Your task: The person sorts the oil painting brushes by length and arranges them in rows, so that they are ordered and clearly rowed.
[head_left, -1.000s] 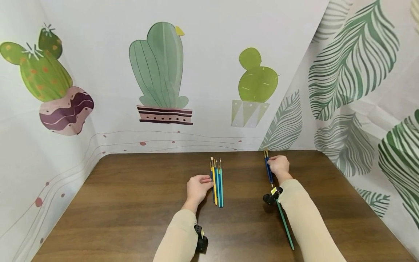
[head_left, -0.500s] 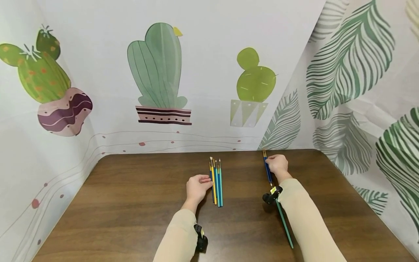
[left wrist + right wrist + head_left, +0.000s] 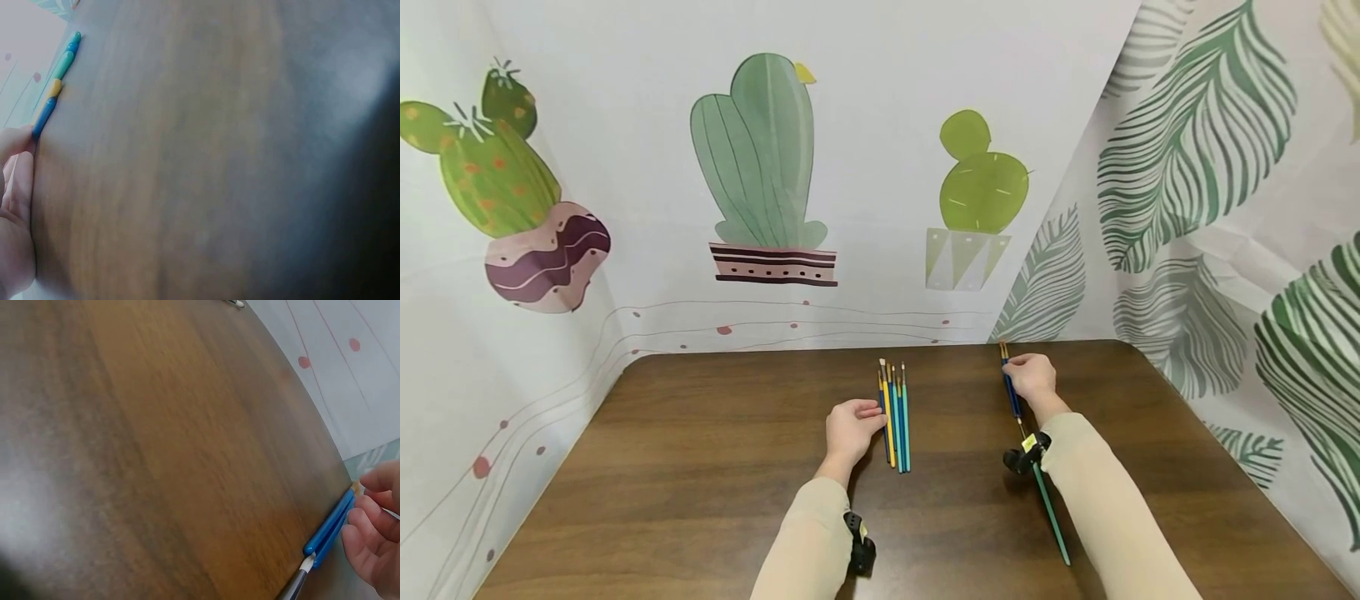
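Note:
Several paintbrushes [image 3: 907, 429] with dark blue, yellow and teal handles lie side by side, bristles toward the back edge. My left hand [image 3: 853, 432] rests at their left side, fingertips against the dark blue handle. Their handle ends [image 3: 56, 87] show beyond the fingers in the left wrist view. Farther right, my right hand [image 3: 1032, 379] is beside two blue paintbrushes [image 3: 1012, 398], its fingers bent loosely at their right side. Those handles [image 3: 329, 524] lie on the table in the right wrist view, fingertips right at them.
A green-handled paintbrush [image 3: 1051, 515] lies below the blue pair, partly hidden by the black wrist camera [image 3: 1026, 454]. The wooden table [image 3: 700, 467] ends at a back edge against a cloth backdrop [image 3: 872, 167] printed with cacti and leaves.
The two blue paintbrushes have come closer together at their bristle ends, with my right hand shifting slightly left. My left hand and the brushes beside it hold still.

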Action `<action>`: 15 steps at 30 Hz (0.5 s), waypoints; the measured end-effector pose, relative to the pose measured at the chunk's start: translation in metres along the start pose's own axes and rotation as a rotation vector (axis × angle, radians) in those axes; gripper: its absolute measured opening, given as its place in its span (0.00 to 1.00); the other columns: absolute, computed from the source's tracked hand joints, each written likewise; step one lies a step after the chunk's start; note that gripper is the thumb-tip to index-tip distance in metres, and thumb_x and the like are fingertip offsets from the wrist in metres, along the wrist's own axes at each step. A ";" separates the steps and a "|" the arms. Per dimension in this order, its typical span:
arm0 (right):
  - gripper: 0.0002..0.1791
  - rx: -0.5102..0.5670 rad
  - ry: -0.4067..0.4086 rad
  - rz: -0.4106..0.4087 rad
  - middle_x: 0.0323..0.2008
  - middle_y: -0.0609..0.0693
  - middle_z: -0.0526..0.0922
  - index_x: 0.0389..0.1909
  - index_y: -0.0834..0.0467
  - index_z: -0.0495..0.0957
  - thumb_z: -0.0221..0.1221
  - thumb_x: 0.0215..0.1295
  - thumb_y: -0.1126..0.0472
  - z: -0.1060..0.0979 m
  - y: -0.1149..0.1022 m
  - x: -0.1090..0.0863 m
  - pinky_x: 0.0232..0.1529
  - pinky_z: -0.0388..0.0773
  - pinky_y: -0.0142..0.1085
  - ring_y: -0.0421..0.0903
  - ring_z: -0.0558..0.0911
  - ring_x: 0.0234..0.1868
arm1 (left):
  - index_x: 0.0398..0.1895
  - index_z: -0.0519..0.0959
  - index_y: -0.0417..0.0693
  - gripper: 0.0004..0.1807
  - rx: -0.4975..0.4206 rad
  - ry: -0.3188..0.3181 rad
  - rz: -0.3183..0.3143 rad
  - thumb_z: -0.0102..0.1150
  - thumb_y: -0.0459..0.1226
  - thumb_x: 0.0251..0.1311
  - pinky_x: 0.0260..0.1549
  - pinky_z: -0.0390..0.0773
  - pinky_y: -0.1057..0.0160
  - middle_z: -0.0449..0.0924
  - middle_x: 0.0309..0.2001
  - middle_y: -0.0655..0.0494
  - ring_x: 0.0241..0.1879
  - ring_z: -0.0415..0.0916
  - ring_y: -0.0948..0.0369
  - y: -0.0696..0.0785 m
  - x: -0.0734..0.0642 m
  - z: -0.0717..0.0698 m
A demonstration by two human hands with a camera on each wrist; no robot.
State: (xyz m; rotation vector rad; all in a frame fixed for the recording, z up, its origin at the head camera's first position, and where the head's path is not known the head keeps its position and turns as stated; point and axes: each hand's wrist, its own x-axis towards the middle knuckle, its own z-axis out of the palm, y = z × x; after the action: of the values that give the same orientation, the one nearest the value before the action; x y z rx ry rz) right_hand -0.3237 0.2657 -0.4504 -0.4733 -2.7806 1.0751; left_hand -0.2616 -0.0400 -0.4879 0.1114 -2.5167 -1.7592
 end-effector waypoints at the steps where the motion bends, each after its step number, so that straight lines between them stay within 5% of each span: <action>1: 0.18 0.001 -0.003 -0.005 0.50 0.64 0.81 0.46 0.65 0.81 0.54 0.63 0.57 0.000 0.000 -0.001 0.53 0.74 0.49 0.62 0.75 0.53 | 0.41 0.83 0.39 0.14 0.002 0.000 0.002 0.68 0.35 0.52 0.46 0.81 0.57 0.87 0.37 0.48 0.40 0.84 0.56 0.000 0.000 0.000; 7: 0.17 0.012 0.001 -0.047 0.49 0.64 0.81 0.46 0.65 0.81 0.54 0.64 0.58 0.001 0.000 -0.008 0.50 0.75 0.49 0.62 0.76 0.51 | 0.42 0.83 0.39 0.14 -0.001 -0.004 -0.001 0.68 0.35 0.52 0.45 0.81 0.57 0.87 0.37 0.48 0.40 0.84 0.56 0.001 -0.001 0.000; 11: 0.16 0.060 0.010 -0.074 0.40 0.64 0.84 0.44 0.66 0.82 0.56 0.62 0.59 0.002 -0.004 -0.014 0.36 0.80 0.41 0.53 0.83 0.33 | 0.42 0.83 0.38 0.14 -0.001 -0.004 -0.001 0.68 0.35 0.52 0.46 0.81 0.57 0.87 0.37 0.48 0.40 0.84 0.56 0.002 -0.001 0.000; 15: 0.15 0.118 -0.024 -0.095 0.33 0.62 0.85 0.44 0.66 0.82 0.56 0.62 0.60 0.005 -0.010 -0.021 0.21 0.76 0.32 0.41 0.78 0.16 | 0.42 0.83 0.39 0.14 0.006 0.000 -0.001 0.68 0.36 0.52 0.46 0.80 0.57 0.87 0.37 0.48 0.40 0.84 0.56 0.000 0.000 0.001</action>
State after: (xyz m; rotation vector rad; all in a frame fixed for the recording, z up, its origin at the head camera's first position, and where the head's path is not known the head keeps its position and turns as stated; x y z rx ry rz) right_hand -0.3077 0.2486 -0.4477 -0.3133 -2.7099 1.2213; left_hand -0.2622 -0.0395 -0.4883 0.1130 -2.5231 -1.7519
